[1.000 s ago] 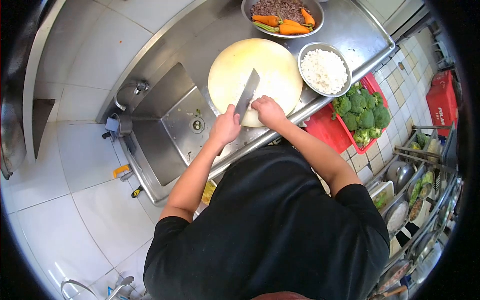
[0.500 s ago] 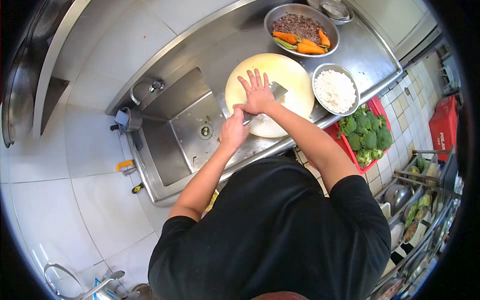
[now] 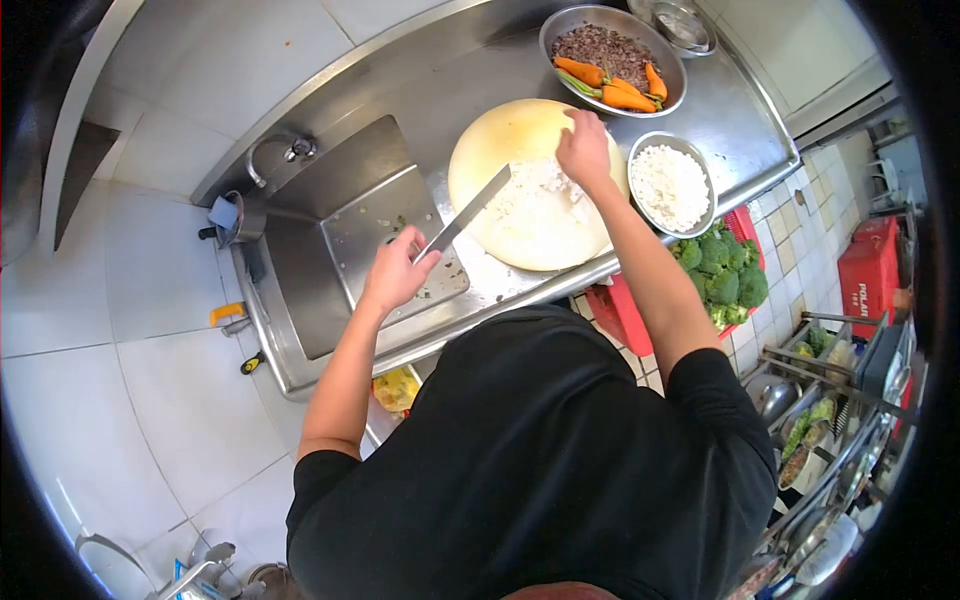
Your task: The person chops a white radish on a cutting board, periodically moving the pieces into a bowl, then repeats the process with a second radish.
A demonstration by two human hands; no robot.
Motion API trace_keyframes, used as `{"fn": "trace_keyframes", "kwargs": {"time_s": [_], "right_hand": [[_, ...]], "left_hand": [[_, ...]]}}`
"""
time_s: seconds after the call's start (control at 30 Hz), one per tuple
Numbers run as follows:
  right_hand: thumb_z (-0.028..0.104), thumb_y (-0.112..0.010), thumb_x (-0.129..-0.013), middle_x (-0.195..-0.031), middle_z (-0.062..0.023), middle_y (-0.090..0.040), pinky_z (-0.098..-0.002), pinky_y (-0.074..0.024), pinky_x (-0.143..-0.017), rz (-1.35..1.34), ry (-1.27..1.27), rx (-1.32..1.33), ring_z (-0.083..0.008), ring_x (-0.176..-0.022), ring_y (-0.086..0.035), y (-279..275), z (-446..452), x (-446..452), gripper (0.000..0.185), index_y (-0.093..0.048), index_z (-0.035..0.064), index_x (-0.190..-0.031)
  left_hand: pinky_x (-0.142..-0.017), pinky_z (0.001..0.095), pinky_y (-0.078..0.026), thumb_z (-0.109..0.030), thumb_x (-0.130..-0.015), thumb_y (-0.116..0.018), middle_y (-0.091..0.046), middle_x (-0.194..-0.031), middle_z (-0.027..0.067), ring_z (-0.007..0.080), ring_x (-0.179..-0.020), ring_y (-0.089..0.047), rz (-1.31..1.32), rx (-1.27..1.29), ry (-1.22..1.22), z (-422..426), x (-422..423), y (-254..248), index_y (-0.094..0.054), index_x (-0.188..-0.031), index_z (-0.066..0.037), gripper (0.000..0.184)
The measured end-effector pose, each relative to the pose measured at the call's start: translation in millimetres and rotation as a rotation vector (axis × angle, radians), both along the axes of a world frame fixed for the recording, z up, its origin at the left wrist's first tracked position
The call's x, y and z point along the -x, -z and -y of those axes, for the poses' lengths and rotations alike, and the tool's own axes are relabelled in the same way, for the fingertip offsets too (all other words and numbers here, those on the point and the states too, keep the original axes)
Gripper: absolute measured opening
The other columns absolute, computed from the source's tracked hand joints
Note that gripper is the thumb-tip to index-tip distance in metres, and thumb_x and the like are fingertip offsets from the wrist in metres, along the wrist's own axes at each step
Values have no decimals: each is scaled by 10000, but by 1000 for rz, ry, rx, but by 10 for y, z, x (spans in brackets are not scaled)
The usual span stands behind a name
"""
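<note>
My left hand [image 3: 398, 268] grips the handle of a cleaver [image 3: 470, 212] over the sink's right edge. Its blade slants up to the right, nearly edge-on, with the tip over a round cutting board [image 3: 490, 140]. Finely chopped white food [image 3: 548, 190] is spread across the middle and right of the board. At the board's right side, beside that food, my right hand [image 3: 585, 150] is closed with curled fingers; what they hold, if anything, is hidden. Close by on the right stands a metal bowl [image 3: 712, 200] filled with white chopped pieces [image 3: 670, 187].
A larger bowl [image 3: 682, 95] at the back holds carrots [image 3: 625, 95] over dark reddish grains. Left of the board is a sink [image 3: 300, 270] with a faucet [image 3: 298, 150]. Broccoli [image 3: 722, 265] fills a red basket [image 3: 630, 318] below the counter's front edge.
My hands have moved apart. The cleaver has lifted off the board and swung left with my left hand; my right hand has left the blade, moved right and curled its fingers.
</note>
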State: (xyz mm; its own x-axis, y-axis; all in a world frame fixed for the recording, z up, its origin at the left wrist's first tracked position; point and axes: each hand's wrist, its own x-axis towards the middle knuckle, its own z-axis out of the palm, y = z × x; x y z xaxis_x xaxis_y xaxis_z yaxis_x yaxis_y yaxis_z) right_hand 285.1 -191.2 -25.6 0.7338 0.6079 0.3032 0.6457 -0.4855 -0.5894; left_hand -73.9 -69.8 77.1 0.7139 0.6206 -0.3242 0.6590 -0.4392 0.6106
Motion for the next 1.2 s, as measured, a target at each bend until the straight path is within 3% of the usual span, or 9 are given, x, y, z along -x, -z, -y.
{"fn": "trace_keyframes", "kwargs": {"time_s": [0.03,0.17,0.27,0.57,0.7,0.87,0.9,1.0,1.2], "right_hand": [[140,-642,-930,-1320,-224,-610,-484,-452,-1071,-17,25,-36,-426,-1252,-555,27,173,-28,365,-615,25,-1275],[141,-704,-875,-1249,-235,-633,-483,-450,-1069,-130,-30,-57,-429,-1209,-576,282,909,46,437,-601,-2,-1275],[225,-778,-830,-1267,-212,-615,-504,-449,-1045,-118,-74,99,-400,-1234,-556,156,1251,486,491,-626,6,-1243],[349,-768,-844,-1226,-168,-564,-483,-421,-999,75,-111,443,-347,-1200,-495,95,685,1137,350,-752,42,-1011],[312,-752,-860,-1199,-164,-569,-484,-427,-972,126,-69,536,-340,-1159,-506,235,577,1134,297,-757,48,-996],[248,-728,-876,-1106,-154,-613,-488,-453,-920,94,73,135,-355,-1080,-559,-6,764,991,200,-735,59,-941],[235,-717,-883,-1081,-151,-625,-489,-461,-903,116,121,32,-353,-1058,-572,-69,807,955,182,-728,59,-927],[190,-726,-885,-999,-150,-677,-492,-474,-886,45,175,-24,-363,-973,-617,-101,844,782,122,-711,71,-911],[183,-699,-908,-897,-202,-707,-499,-523,-811,-110,-3,7,-402,-870,-658,-80,766,1009,168,-688,16,-889]], "left_hand": [[-607,421,-501,-280,-938,-743,-664,-726,134,281,-642,-650,133,-29,43,25,26,179,-601,-976,-66,260],[-440,316,-421,-211,-970,-714,-565,-660,21,114,-511,-521,13,551,-51,239,-55,364,-577,-903,-66,210],[-412,292,-357,-170,-999,-697,-482,-600,-24,78,-476,-437,-48,588,0,269,-99,533,-472,-820,-117,293],[-432,311,-411,-210,-987,-689,-526,-625,7,99,-474,-474,-44,422,9,-169,-276,534,-557,-856,-65,236],[-387,299,-376,-164,-1013,-670,-485,-577,-13,87,-445,-453,36,274,-6,-15,-434,345,-442,-796,-105,320],[-390,297,-373,-200,-1015,-672,-475,-573,-15,88,-457,-463,21,434,69,-10,-277,344,-464,-796,-100,319],[-472,361,-414,-253,-962,-722,-517,-635,34,133,-502,-476,-44,379,119,-88,-247,440,-528,-798,-50,326],[-399,317,-362,-234,-992,-705,-477,-581,-5,91,-449,-435,-104,272,344,-200,-346,620,-477,-791,-93,335],[-606,391,-463,-280,-944,-731,-560,-657,67,183,-622,-579,-79,70,518,-780,-763,814,-607,-881,-55,265]]}}
